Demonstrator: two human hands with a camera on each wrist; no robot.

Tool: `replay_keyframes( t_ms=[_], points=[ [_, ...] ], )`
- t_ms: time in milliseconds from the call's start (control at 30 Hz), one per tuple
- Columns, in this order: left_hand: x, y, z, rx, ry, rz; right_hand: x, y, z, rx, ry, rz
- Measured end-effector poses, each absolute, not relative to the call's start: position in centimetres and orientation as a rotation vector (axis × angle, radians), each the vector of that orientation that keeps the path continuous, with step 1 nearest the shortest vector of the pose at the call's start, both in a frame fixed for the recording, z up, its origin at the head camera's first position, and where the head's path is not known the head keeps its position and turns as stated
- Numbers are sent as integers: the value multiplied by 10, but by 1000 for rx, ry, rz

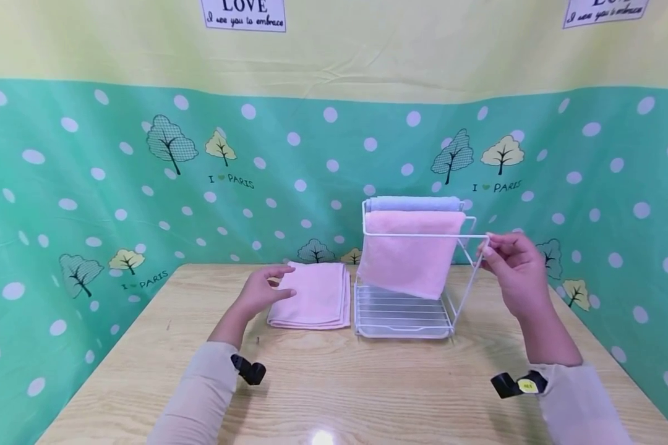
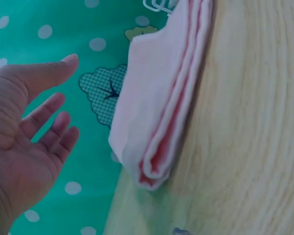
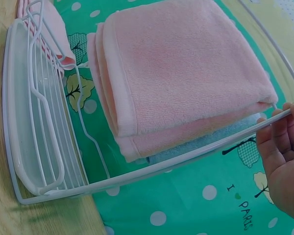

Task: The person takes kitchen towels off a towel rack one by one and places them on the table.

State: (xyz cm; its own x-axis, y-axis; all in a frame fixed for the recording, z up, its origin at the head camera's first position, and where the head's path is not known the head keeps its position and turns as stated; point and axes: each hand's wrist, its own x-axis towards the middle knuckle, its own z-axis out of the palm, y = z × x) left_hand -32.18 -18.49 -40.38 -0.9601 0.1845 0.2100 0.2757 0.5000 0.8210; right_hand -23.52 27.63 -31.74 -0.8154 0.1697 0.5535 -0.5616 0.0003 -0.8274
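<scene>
A white wire rack (image 1: 403,328) stands on the table with a tray in its base. Over its upper bars hang a pink towel (image 1: 409,256) and, behind that, a blue towel (image 1: 412,203). My right hand (image 1: 514,272) pinches the rack's upper right corner between thumb and fingers; the right wrist view shows the fingers at the white bar (image 3: 201,149). Left of the rack lies a folded pink towel (image 1: 314,296). Beside its left edge is my left hand (image 1: 261,289), thumb and fingers spread apart. In the left wrist view that hand holds nothing, and a gap separates it from the folded towel (image 2: 157,98).
The wooden table (image 1: 334,383) extends in front of the rack and towel. Close behind them hangs a green polka-dot cloth (image 1: 289,216) with tree prints, which also runs along both sides. A small black camera is strapped to each wrist.
</scene>
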Motion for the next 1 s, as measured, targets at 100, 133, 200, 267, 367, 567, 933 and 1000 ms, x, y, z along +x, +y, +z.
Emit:
replay_keyframes(
  t_ms=[100, 133, 200, 267, 367, 567, 933, 1000],
  points=[
    [-320, -182, -396, -420, -2612, -1492, -235, 277, -318, 396, -1780, 1863],
    [-319, -181, -394, -423, -2607, -1499, -234, 277, -318, 399, -1776, 1868],
    [-318, -180, -391, -426, -2595, -1522, -234, 277, -318, 403, -1770, 1873],
    [-317, -179, -387, -422, -2586, -1545, -234, 277, -318, 398, -1772, 1871],
    [-317, -177, -382, -425, -2565, -1582, -235, 276, -318, 380, -1784, 1860],
    [-315, -174, -373, -453, -2553, -1597, -236, 276, -317, 375, -1784, 1858],
    [-309, -166, -357, -465, -2522, -1698, -238, 277, -318, 432, -1739, 1891],
    [-307, -164, -355, -451, -2526, -1710, -238, 278, -320, 420, -1745, 1885]
  ],
)
